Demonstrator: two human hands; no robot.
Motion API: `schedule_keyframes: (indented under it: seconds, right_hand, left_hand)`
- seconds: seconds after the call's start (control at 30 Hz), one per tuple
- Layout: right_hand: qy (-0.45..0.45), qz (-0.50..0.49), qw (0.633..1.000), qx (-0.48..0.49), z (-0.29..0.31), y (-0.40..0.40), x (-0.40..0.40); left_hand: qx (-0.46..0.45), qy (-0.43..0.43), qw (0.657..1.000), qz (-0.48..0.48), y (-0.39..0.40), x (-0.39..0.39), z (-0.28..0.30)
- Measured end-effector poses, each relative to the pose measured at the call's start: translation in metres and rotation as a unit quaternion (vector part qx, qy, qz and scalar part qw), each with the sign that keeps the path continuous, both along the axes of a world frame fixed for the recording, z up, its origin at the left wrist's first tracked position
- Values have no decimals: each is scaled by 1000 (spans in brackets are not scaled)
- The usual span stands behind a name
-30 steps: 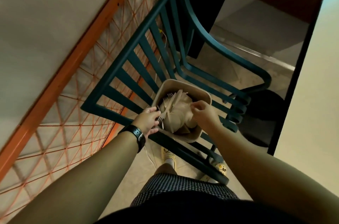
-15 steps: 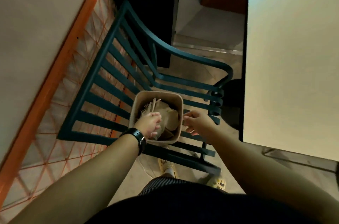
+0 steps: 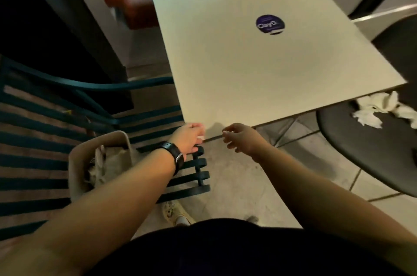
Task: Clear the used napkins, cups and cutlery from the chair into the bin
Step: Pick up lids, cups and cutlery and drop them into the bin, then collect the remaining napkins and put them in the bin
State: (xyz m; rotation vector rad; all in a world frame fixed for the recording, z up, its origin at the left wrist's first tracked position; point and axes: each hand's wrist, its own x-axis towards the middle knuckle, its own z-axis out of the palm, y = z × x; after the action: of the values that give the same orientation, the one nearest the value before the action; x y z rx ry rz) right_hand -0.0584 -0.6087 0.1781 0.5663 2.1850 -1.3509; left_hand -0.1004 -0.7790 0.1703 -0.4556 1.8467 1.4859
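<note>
A beige bin (image 3: 76, 162) stands on the seat of a dark green slatted chair (image 3: 45, 122) at the left, with pale paper and cutlery inside, blurred. My left hand (image 3: 188, 138), with a black watch on the wrist, hovers to the right of the bin by the near corner of the white table (image 3: 259, 61), fingers loosely curled around nothing. My right hand (image 3: 242, 138) hangs beside it, a hand's width away, fingers apart and holding nothing. Crumpled white napkins (image 3: 372, 111) lie on a black round chair (image 3: 372, 153) at the right, partly under the table's edge.
The table carries a round purple sticker (image 3: 270, 24). Tiled floor (image 3: 237, 181) lies between the two chairs, with my shoes below. An orange seat (image 3: 135, 11) and a dark wall stand behind the table.
Both hands have left the bin and moved right to the table corner. My view has swung right, bringing the table top and the black chair with napkins into sight.
</note>
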Motion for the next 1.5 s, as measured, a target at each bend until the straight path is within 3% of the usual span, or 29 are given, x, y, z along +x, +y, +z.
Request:
schedule_keyframes:
  seconds: [0.3,0.7,1.03,1.27,1.5]
  right_hand:
    - [19,-84,993,83,20,200,107]
    - [24,-291,956,43,20,362,200]
    - [-7,-396,918,32,-5,479,195]
    - [-65,-467,882,12,-41,564,158]
    - [-114,-473,873,30,-90,630,143]
  left_hand:
    - [14,-8,996,-84,202,78,7]
    - [12,-15,975,-223,394,112,2]
    - [10,-49,944,-327,538,78,-36]
    - [-50,-93,909,-404,632,23,-62]
    - [-94,-125,908,-388,711,-6,-90]
